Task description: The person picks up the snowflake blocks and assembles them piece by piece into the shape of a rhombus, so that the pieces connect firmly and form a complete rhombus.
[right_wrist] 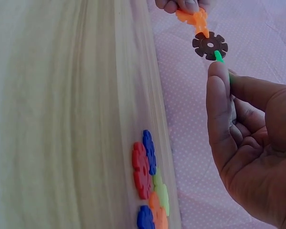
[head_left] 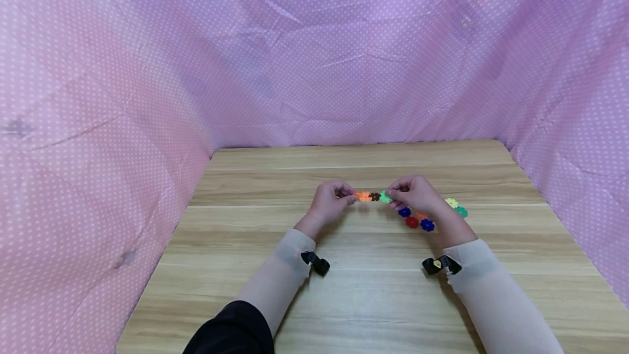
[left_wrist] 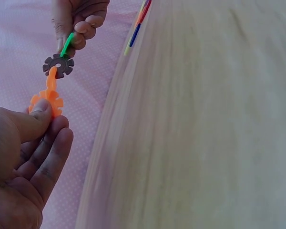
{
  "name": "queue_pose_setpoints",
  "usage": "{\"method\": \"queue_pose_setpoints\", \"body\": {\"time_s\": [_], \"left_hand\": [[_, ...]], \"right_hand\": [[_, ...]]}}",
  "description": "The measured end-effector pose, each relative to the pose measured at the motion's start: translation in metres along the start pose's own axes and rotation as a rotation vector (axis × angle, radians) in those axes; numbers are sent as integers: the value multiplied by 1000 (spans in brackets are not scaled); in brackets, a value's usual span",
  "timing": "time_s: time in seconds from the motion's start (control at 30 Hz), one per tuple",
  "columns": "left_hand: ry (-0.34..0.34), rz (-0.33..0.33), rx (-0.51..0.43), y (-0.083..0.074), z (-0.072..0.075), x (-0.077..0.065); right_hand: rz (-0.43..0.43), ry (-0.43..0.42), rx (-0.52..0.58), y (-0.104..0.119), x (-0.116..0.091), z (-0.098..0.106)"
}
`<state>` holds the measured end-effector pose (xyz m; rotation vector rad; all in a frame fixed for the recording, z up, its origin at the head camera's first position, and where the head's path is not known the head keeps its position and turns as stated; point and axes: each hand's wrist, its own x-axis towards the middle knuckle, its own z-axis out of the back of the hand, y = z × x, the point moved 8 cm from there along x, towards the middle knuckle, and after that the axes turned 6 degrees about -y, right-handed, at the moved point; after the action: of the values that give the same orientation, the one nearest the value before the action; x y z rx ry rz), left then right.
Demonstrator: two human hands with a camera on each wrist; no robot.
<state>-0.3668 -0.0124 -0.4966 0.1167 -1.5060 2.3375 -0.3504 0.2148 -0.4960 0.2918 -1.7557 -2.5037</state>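
Note:
Between the hands hangs a short row of notched plastic flower discs, held above the table. My left hand (head_left: 328, 204) pinches the end orange disc (left_wrist: 46, 102) between thumb and fingers. A second orange piece, seen edge-on in the left wrist view, links it to a dark brown disc (right_wrist: 210, 46). Slotted into the brown disc's other side is a green disc (head_left: 385, 196). Thumb and forefinger of my right hand (head_left: 417, 194) pinch this green disc and hide part of it.
Loose discs lie on the wooden table (head_left: 363, 288) under and beside the right hand: red (head_left: 411, 222), dark blue (head_left: 427, 225), orange (head_left: 421, 216), yellow-green (head_left: 451, 202) and teal (head_left: 461, 211). A pink dotted curtain (head_left: 314, 70) surrounds the table's back and sides.

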Motion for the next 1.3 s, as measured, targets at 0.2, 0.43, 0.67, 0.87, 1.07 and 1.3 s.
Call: {"method": "queue_pose_setpoints", "body": {"time_s": [0.2,0.43,0.67,0.87,1.07,1.3], "left_hand": [[-4,16,-7,-3,-1,0],[-15,29,-10,-5,-1,-1],[-15,19,-9,-4,-1,-1],[-10,17,-17,-2,1,-2],[-25,26,-8,-1,5,-2],[-28,16,-12,-1,7,-1]], "right_hand": [[1,-8,-15,4,-3,-1],[-5,-32,-23,7,-4,-6],[-18,-38,-4,6,-4,-7],[7,-11,-68,7,-5,-5],[76,-47,-316,10,-8,11],[65,27,-513,4,-12,17]]}}
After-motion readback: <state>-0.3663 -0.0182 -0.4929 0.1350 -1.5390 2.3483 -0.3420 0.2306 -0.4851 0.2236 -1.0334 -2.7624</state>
